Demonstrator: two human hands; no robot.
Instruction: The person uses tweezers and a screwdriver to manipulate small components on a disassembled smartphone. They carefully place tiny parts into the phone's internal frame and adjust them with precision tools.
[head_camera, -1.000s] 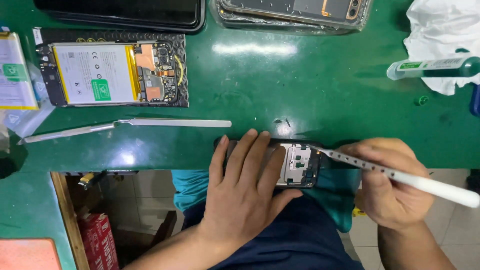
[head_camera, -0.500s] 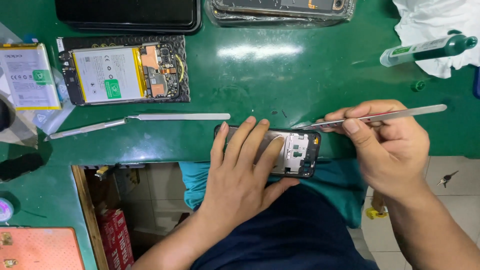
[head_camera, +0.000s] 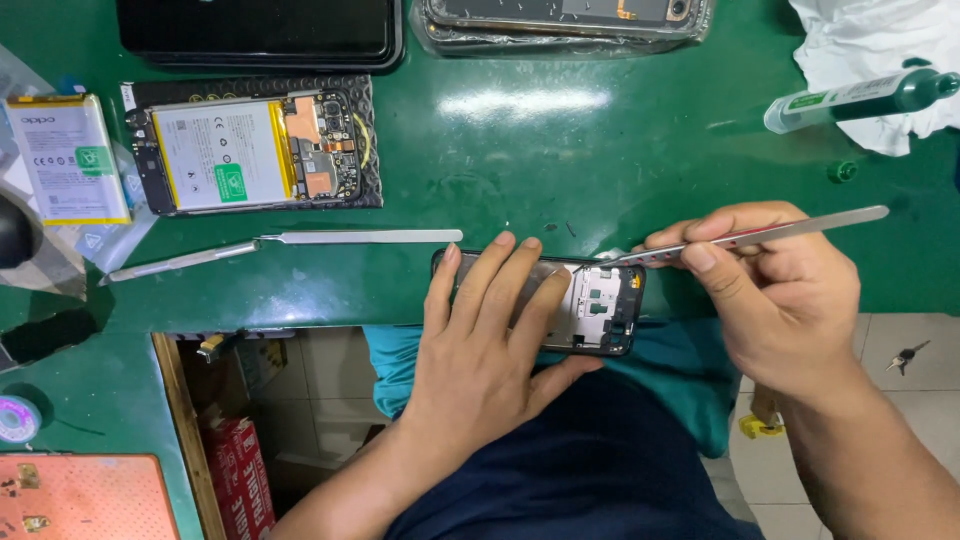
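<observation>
Green bench (head_camera: 520, 170) bears opened phone (head_camera: 250, 150), spudger (head_camera: 300, 245), battery (head_camera: 65, 160)

The scene is bright and evenly lit from overhead. A long white glare streak sits on the glossy green table (head_camera: 620, 190), with a softer sheen near its front edge. Shadows are short and soft, pooling just under the left hand (head_camera: 490, 340) and the right hand (head_camera: 790, 290). Focus is sharp across the tabletop; the floor below looks slightly softer, perhaps from depth. The white cloth (head_camera: 870, 60) is nearly blown out. Mild wide-angle bending shows at the corners.
</observation>
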